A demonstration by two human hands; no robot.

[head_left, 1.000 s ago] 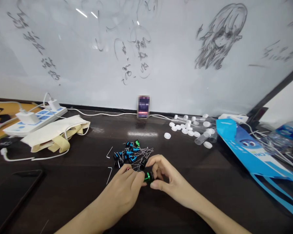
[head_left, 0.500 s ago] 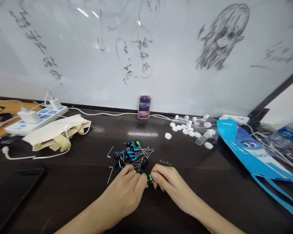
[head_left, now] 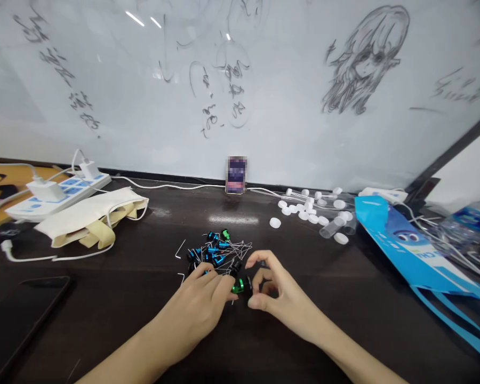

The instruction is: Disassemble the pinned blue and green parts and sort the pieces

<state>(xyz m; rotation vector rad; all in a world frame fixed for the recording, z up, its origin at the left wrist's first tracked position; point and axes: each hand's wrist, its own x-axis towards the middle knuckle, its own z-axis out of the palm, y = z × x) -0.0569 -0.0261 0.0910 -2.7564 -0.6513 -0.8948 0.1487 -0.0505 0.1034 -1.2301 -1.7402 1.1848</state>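
Observation:
My left hand (head_left: 204, 298) pinches a small green-and-black cylindrical piece (head_left: 238, 286), its black round end pointing right. My fingers hide part of it. Just right of that end, my right hand (head_left: 274, 290) is open, thumb and forefinger apart in a curve, with no grip on the piece. Directly beyond my left hand lies a pile of similar blue-and-black pieces (head_left: 213, 250) with thin metal wires sticking out to the right. One green piece (head_left: 225, 234) sits at the far side of the pile. Two L-shaped hex keys, one of them this hex key (head_left: 180, 249), lie to its left.
White caps (head_left: 312, 218) and clear plastic tubes (head_left: 332, 228) lie at the back right, beside a blue bag (head_left: 400, 245). At left are a dark phone (head_left: 24, 325), a cream cloth bag (head_left: 88, 213) and a power strip (head_left: 64, 194). A whiteboard (head_left: 288, 96) stands behind.
My right hand has let go of the green-and-black piece and opened, with its fingers spread apart. My left hand has shifted slightly left and up, still holding the piece.

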